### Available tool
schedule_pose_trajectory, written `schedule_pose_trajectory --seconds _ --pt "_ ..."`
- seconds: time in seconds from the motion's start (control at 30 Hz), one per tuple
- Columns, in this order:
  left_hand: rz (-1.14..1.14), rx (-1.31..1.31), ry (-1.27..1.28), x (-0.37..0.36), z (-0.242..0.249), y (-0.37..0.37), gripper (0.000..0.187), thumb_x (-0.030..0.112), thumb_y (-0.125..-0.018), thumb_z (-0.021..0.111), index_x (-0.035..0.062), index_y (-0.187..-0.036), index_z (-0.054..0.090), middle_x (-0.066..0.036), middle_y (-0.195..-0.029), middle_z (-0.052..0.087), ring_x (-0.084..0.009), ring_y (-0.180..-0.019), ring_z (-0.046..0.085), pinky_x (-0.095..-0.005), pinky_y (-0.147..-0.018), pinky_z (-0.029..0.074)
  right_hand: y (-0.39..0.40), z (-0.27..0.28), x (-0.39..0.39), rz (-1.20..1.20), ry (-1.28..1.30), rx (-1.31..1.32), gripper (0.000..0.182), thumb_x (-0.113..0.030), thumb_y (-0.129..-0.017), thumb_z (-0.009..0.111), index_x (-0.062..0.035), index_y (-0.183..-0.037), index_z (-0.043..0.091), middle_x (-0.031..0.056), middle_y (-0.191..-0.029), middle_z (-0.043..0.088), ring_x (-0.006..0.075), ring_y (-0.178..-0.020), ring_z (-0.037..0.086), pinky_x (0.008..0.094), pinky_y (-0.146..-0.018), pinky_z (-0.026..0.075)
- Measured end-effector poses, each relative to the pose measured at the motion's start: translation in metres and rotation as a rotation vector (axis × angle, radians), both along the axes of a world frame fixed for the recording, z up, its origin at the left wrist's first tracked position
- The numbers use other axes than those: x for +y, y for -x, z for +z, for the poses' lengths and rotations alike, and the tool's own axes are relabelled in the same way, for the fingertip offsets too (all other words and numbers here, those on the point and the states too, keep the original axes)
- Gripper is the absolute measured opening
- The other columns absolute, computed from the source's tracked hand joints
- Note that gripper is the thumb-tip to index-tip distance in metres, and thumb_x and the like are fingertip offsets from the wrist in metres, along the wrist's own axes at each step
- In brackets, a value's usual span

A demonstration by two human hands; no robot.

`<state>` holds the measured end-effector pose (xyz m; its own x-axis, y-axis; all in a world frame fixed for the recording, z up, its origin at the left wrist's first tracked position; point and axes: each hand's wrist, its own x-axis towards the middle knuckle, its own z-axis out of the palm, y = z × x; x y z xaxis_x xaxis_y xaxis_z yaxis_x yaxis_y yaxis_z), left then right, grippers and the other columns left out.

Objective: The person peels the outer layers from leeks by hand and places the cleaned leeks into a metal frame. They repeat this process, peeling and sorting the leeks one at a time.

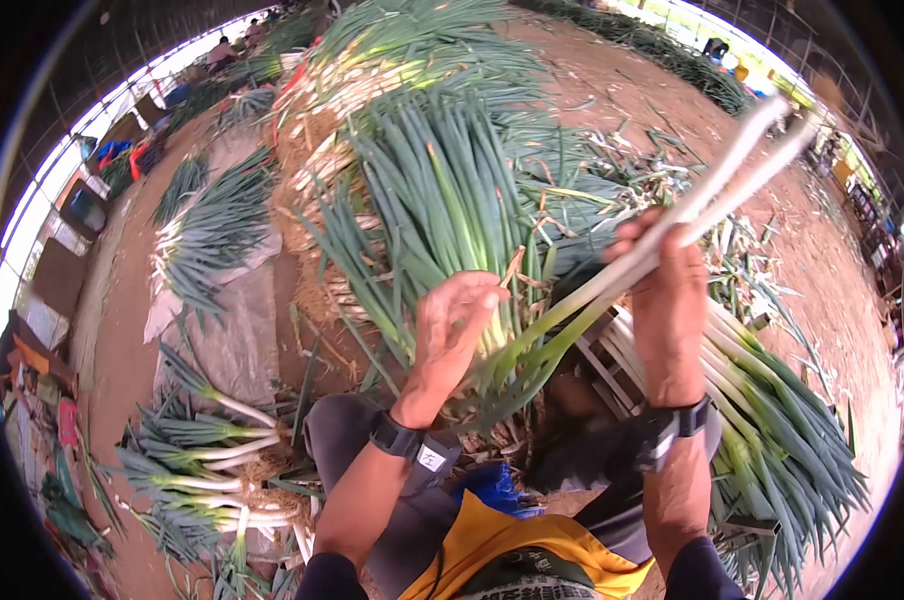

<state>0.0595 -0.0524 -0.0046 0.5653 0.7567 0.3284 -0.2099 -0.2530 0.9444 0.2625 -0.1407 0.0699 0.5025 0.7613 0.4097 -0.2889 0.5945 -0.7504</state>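
My right hand (667, 300) grips a pair of long leeks (707, 195) by their white stalks, which point up and to the right; their green tops hang down to the left. My left hand (452, 325) has its fingers curled around those green leaves (512, 355) lower down. Both wrists wear dark bands. My knees in grey trousers sit below the hands.
A big heap of leeks (442, 190) lies on the dirt floor ahead. A trimmed bundle (772, 420) lies at my right, and several leeks (212, 455) lie at the lower left. Other people sit far back at the top left.
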Motion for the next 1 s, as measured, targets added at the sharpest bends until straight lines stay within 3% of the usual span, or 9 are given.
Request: schedule_pose_trajectory --seconds 0.07,0.2,0.27,0.53,0.7,0.8,0.83,0.93,1.0 --pt "0.022 0.06 -0.083 -0.004 -0.005 -0.008 0.036 0.025 -0.1 0.058 -0.0035 -0.121 0.061 -0.014 -0.111 0.069 -0.0222 -0.111 0.062 -0.0365 -0.101 0.045 0.019 -0.009 0.005 0.022 0.086 -0.036 0.028 -0.025 -0.103 0.054 0.0006 -0.111 0.062 0.012 -0.095 0.069 0.0194 -0.083 0.067 0.033 -0.079 0.056" --pt "-0.117 0.381 -0.129 -0.026 0.001 -0.02 0.038 0.031 -0.101 0.058 -0.0042 -0.109 0.067 -0.01 -0.079 0.064 -0.0151 -0.07 0.055 -0.0318 -0.065 0.047 0.043 -0.019 0.011 0.124 0.295 -0.087 0.03 -0.028 -0.103 0.057 -0.0013 -0.113 0.065 0.0087 -0.094 0.07 0.0143 -0.085 0.067 0.0295 -0.078 0.055" --pt "-0.154 0.301 -0.049 -0.024 -0.008 -0.021 0.037 0.029 -0.104 0.052 -0.0036 -0.106 0.069 -0.007 -0.075 0.065 -0.0126 -0.067 0.055 -0.0291 -0.063 0.045 0.046 -0.021 0.013 0.135 0.309 -0.082 0.033 -0.031 -0.104 0.054 -0.0016 -0.116 0.064 0.0105 -0.098 0.07 0.0153 -0.088 0.067 0.0304 -0.08 0.055" --pt "-0.117 0.14 -0.033 -0.031 0.007 -0.01 0.039 0.026 -0.107 0.045 -0.008 -0.114 0.063 -0.011 -0.091 0.07 -0.0143 -0.082 0.067 -0.0286 -0.079 0.054 0.033 -0.022 0.016 0.306 0.32 0.041 0.041 -0.034 -0.105 0.049 -0.0001 -0.128 0.056 0.016 -0.105 0.07 0.0206 -0.093 0.069 0.0353 -0.084 0.057" --pt "-0.149 0.15 0.168 -0.034 -0.018 -0.009 0.033 0.031 -0.106 0.05 0.0008 -0.115 0.06 -0.007 -0.097 0.054 -0.0132 -0.09 0.053 -0.0301 -0.078 0.047 0.053 -0.033 0.015 0.219 0.283 -0.013 0.043 -0.035 -0.104 0.051 0.0019 -0.125 0.057 0.0125 -0.095 0.07 0.0172 -0.085 0.068 0.0313 -0.077 0.057" --pt "-0.118 0.264 0.023 -0.03 -0.021 -0.012 0.035 0.034 -0.106 0.05 0.0007 -0.098 0.056 -0.004 -0.087 0.049 -0.011 -0.078 0.048 -0.0294 -0.065 0.042 0.065 -0.032 0.014 0.102 0.257 -0.12 0.039 -0.034 -0.105 0.049 0.0 -0.122 0.056 0.0086 -0.09 0.068 0.0149 -0.074 0.065 0.0289 -0.065 0.057" --pt "-0.27 -0.071 0.152 -0.03 -0.024 -0.022 0.035 0.034 -0.105 0.051 0.0008 -0.094 0.056 -0.003 -0.08 0.054 -0.009 -0.071 0.052 -0.0274 -0.059 0.042 0.066 -0.033 0.012 0.129 0.301 -0.125 0.039 -0.034 -0.107 0.045 0.0009 -0.123 0.054 0.0076 -0.089 0.063 0.0163 -0.076 0.061 0.0303 -0.069 0.054" --pt "-0.188 -0.1 -0.007 -0.026 -0.018 -0.019 0.035 0.027 -0.107 0.047 -0.0001 -0.086 0.057 -0.001 -0.062 0.053 -0.0103 -0.057 0.054 -0.0282 -0.052 0.044 0.063 -0.034 0.009 0.294 0.242 -0.261 0.045 -0.034 -0.107 0.046 0.001 -0.135 0.05 0.0119 -0.109 0.062 0.0183 -0.096 0.06 0.0322 -0.084 0.051" --pt "0.04 -0.188 -0.177 -0.016 -0.013 -0.011 0.04 0.033 -0.104 0.051 -0.0003 -0.081 0.056 -0.003 -0.057 0.051 -0.0137 -0.051 0.052 -0.0321 -0.047 0.041 0.09 -0.012 0.005 -0.047 0.292 -0.612 0.059 -0.043 -0.105 0.047 0.0004 -0.144 0.042 0.0144 -0.124 0.058 0.021 -0.112 0.056 0.0366 -0.1 0.044"
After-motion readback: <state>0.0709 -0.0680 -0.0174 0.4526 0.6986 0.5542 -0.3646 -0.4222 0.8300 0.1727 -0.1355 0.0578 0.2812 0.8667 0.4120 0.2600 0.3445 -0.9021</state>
